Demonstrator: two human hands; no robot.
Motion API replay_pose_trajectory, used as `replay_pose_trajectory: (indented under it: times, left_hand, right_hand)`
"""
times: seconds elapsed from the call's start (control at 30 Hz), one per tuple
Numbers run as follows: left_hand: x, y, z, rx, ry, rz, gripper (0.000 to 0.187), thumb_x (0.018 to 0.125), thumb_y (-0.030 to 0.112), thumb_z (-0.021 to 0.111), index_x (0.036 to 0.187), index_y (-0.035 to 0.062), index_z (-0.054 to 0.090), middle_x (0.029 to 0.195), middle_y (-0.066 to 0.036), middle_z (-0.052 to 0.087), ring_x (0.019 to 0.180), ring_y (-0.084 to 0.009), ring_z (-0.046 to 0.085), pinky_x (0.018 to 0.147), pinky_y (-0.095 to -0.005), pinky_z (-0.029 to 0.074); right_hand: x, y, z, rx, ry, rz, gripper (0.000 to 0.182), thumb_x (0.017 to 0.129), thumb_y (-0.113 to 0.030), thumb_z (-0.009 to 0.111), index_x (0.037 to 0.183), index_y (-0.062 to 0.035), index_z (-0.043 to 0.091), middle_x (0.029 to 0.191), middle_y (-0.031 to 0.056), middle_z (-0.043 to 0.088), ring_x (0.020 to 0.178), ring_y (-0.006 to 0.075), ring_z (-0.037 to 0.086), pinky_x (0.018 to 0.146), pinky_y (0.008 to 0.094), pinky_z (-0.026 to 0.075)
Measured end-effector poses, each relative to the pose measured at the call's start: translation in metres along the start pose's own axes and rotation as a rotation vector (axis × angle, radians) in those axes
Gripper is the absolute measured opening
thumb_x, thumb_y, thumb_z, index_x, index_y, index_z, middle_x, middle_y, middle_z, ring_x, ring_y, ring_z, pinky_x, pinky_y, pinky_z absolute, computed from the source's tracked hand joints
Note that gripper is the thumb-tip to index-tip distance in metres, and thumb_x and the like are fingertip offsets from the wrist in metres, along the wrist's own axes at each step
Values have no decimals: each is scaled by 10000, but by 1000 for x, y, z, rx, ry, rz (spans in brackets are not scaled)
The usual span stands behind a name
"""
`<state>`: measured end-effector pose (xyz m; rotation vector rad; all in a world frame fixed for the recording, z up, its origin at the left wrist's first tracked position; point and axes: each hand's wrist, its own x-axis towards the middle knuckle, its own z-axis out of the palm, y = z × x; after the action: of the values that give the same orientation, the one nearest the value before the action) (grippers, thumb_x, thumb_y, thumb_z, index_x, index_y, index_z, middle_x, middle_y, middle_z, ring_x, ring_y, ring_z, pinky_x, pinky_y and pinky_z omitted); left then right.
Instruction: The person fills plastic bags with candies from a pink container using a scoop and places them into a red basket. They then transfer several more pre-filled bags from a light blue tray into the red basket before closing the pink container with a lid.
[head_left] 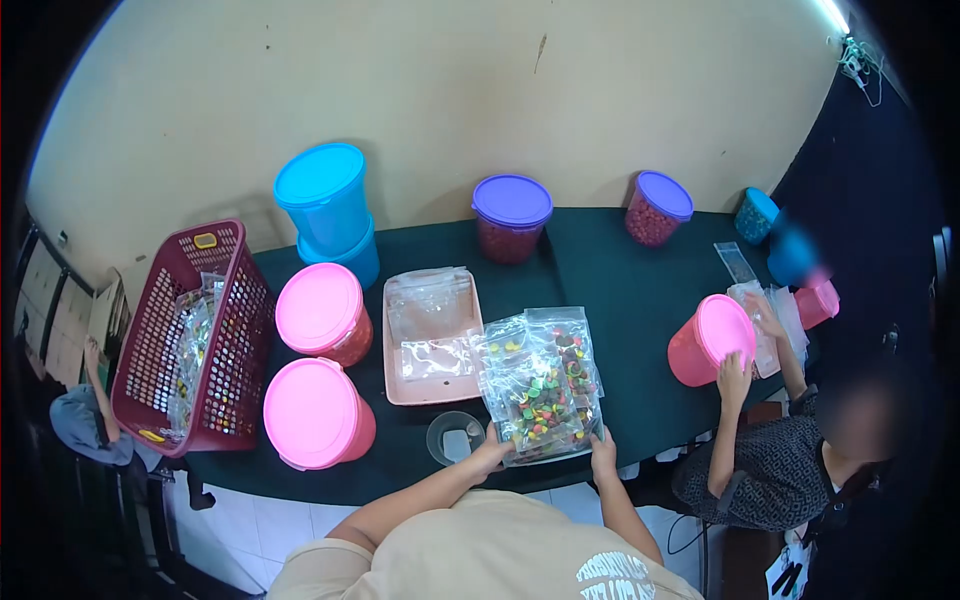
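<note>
A stack of clear zip bags point(545, 385) filled with small red, green, yellow and dark pieces lies in front of me at the table's near edge. My left hand point(490, 455) is closed on its near left corner, while my right hand point(603, 455) grips the near right corner. What supports the bags from below is mostly hidden under them. Just left of my left hand is a small round bowl point(437, 440) with a white piece inside. Beyond it, a pale pink tray point(391, 350) holds flat transparent bags.
Two pink-lidded tubs point(318, 412) and stacked blue tubs point(322, 190) stand left, beside a maroon basket point(240, 345) of filled bags. Purple-lidded tubs point(512, 200) line the wall. At right, a co-worker point(760, 460) touches a pink tub point(695, 350). Another person point(85, 425) is far left.
</note>
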<state>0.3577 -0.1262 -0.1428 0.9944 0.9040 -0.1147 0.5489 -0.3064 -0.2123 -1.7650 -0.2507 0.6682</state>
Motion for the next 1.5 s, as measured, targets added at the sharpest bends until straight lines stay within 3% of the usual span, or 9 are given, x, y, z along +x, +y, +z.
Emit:
replay_pose_trajectory:
  times: [0.27,0.53,0.7,0.93,1.07,1.13,1.3,1.4,1.5]
  left_hand:
    - [-4,-4,1,-64,-52,60,858,769,160,591,1447,186,67,1354,-129,342,1257,-278,369,961,-495,379]
    - [-25,9,0,15,-101,117,891,790,186,587,1478,165,23,1441,-144,269,1319,-296,313,1019,-447,351]
    - [-35,16,-4,151,-111,346,852,812,152,577,1475,107,44,1474,-180,217,1358,-332,278,1057,-435,314]
    - [-83,41,-22,111,-109,411,805,817,52,555,1461,47,73,1489,-182,170,1387,-320,221,1102,-400,239]
    - [-122,56,-39,165,-92,486,833,834,118,597,1462,45,55,1490,-186,150,1394,-345,200,1107,-413,233]
    - [-142,59,-52,44,-75,606,796,828,135,593,1467,108,118,1490,-166,117,1376,-354,236,1088,-469,270]
    - [-210,60,-111,100,74,871,813,862,279,612,1476,117,103,1535,-125,2,1425,-289,32,1117,-487,204]
    - [-253,47,-154,68,97,953,815,871,302,603,1478,113,93,1539,-119,-5,1424,-292,40,1124,-492,170]
    - [-305,37,-198,239,174,959,1024,804,451,667,1474,44,7,1537,-175,-44,1426,-316,5,1134,-457,146]
  right_hand:
    - [4,3,-6,31,11,-38,406,888,3,434,1291,21,474,1198,107,567,1108,200,528,962,307,371]
    - [12,-14,-13,369,-35,4,429,906,-12,401,1333,17,428,1244,110,544,1120,202,534,934,321,429]
    - [-1,-64,-10,549,-41,-27,466,859,44,412,1324,53,421,1271,140,523,1161,220,521,986,323,406]
    - [-24,-122,-2,595,-137,-131,516,832,27,423,1346,53,383,1281,156,506,1164,245,516,992,347,404]
    - [-41,-169,12,608,-236,-206,541,807,23,414,1346,39,376,1275,167,503,1169,251,509,994,361,403]
    - [-53,-195,31,593,-300,-231,531,797,-1,434,1325,18,374,1269,159,494,1161,251,508,999,364,403]
    - [-97,-236,105,627,-472,-276,563,783,-39,428,1337,-6,334,1282,162,464,1178,265,488,1001,384,412]
    - [-135,-242,160,657,-533,-285,570,769,-44,433,1330,-12,339,1276,166,462,1178,271,487,1010,393,405]
    - [-179,-259,208,691,-582,-233,587,754,-44,440,1331,-21,338,1275,165,462,1185,277,481,1022,399,394]
